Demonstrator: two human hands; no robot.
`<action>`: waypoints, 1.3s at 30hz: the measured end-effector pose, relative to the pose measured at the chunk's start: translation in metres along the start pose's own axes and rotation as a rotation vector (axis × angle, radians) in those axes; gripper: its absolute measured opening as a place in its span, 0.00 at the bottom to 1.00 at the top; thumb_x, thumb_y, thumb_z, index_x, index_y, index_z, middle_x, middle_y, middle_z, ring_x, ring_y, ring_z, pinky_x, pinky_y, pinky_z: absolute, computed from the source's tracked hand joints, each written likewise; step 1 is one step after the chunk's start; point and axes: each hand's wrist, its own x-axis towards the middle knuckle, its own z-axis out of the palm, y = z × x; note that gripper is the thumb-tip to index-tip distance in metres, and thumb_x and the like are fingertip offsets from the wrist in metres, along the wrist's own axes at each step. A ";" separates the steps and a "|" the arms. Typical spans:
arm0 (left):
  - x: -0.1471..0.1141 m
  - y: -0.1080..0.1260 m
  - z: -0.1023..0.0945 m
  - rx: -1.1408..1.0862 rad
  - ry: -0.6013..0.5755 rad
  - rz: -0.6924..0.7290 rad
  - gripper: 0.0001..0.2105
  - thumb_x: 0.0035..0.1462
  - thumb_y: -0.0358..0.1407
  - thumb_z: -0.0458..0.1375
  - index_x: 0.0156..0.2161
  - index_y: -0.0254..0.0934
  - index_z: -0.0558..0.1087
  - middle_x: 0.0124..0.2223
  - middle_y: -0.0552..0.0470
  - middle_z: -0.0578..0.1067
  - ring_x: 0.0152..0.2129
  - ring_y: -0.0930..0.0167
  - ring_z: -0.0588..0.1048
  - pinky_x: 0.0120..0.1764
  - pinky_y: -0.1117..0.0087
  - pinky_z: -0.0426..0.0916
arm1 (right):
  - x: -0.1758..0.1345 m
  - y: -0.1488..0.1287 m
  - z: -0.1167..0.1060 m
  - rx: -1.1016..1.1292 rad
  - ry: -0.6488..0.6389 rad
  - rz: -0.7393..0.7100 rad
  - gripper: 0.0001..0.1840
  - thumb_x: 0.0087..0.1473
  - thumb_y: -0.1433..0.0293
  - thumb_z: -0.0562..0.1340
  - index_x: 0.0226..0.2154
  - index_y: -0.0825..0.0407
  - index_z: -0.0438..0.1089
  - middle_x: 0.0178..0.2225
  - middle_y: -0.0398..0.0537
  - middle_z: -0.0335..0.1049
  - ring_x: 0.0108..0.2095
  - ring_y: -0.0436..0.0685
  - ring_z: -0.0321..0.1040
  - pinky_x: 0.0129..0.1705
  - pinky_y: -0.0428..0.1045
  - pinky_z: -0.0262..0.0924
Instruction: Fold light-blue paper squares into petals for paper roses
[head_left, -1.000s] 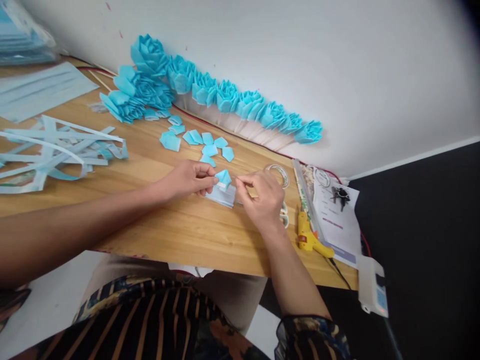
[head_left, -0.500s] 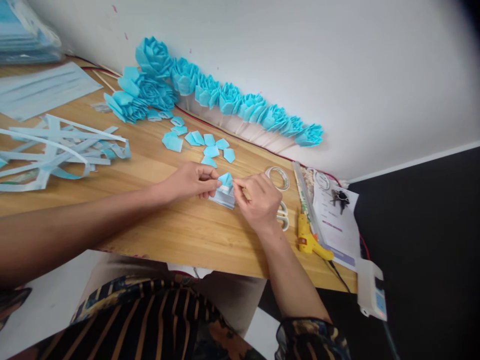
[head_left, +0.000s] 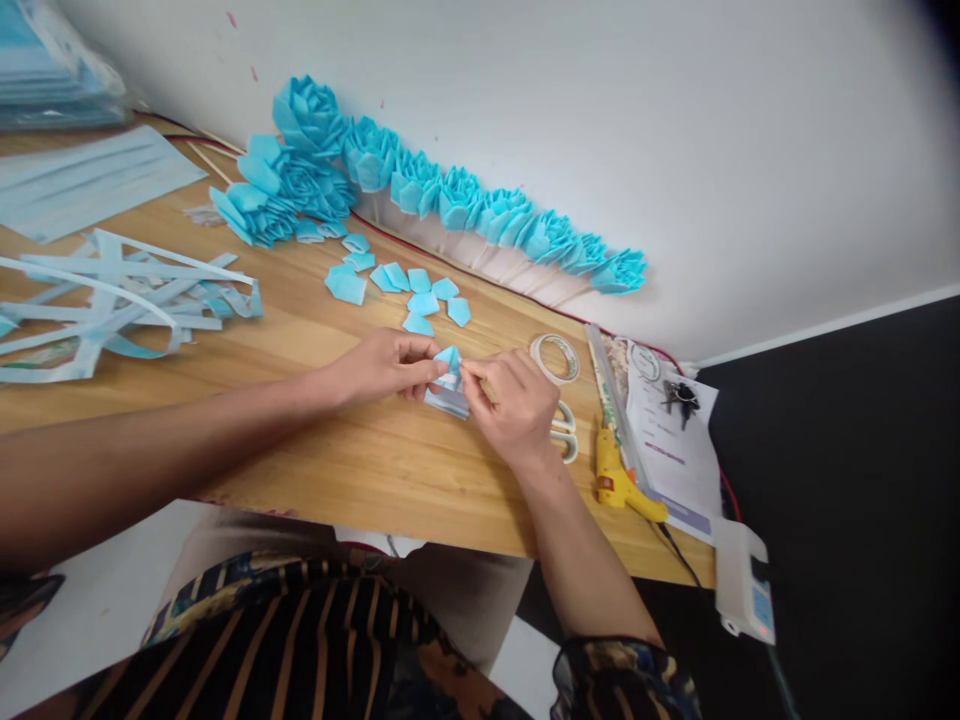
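A small blue fabric petal (head_left: 449, 359), folded to a point, is pinched between my two hands over the wooden table. My left hand (head_left: 394, 365) grips its left side between thumb and fingers. At its right edge, the thumb and fingertips of my right hand (head_left: 514, 400) are closed on it. Just below the petal lies a pale folded piece of fabric (head_left: 448, 403), partly covered by it and my fingers. Several cut blue petals (head_left: 424, 303) are scattered beyond my hands. White-handled scissors (head_left: 565, 447) lie beside my right hand, their blades hidden.
Blue fabric flowers (head_left: 459, 198) on sticks lean along the wall. Cut strips (head_left: 112, 300) and a flat mask (head_left: 90, 180) lie at left. A tape roll (head_left: 556, 358), yellow glue gun (head_left: 613, 475), keys (head_left: 681, 396) and papers (head_left: 675, 450) are at right, near the table's edge.
My right fingertips have moved slightly left, closer to my left hand, over the petal's right side. The petal appears narrower. Everything else stays in place.
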 end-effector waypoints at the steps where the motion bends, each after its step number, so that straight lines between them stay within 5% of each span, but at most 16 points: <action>1: 0.000 0.000 0.000 -0.001 0.006 -0.013 0.11 0.57 0.41 0.56 0.29 0.33 0.70 0.22 0.55 0.72 0.20 0.76 0.70 0.26 0.76 0.66 | 0.000 0.000 0.000 0.015 -0.002 0.008 0.06 0.58 0.75 0.61 0.30 0.50 0.70 0.25 0.44 0.73 0.28 0.52 0.65 0.31 0.49 0.57; 8: 0.002 -0.005 0.000 -0.010 0.036 -0.078 0.12 0.56 0.40 0.57 0.27 0.33 0.72 0.21 0.54 0.72 0.19 0.76 0.70 0.25 0.77 0.65 | 0.001 -0.001 -0.001 0.095 0.063 0.053 0.06 0.58 0.76 0.60 0.32 0.49 0.70 0.26 0.44 0.74 0.28 0.52 0.67 0.32 0.49 0.60; 23: 0.001 0.000 -0.001 -0.023 0.018 -0.028 0.13 0.53 0.42 0.59 0.25 0.33 0.73 0.20 0.55 0.71 0.19 0.77 0.68 0.24 0.77 0.63 | -0.003 0.000 0.003 0.031 -0.030 0.034 0.06 0.59 0.73 0.60 0.30 0.50 0.71 0.25 0.44 0.72 0.28 0.52 0.64 0.32 0.49 0.56; 39: -0.001 0.000 -0.002 0.001 0.069 -0.094 0.14 0.55 0.41 0.57 0.24 0.33 0.73 0.21 0.53 0.73 0.20 0.75 0.70 0.27 0.75 0.64 | -0.001 0.003 -0.004 0.211 -0.258 0.122 0.11 0.62 0.65 0.59 0.40 0.51 0.76 0.32 0.47 0.76 0.33 0.53 0.69 0.37 0.49 0.61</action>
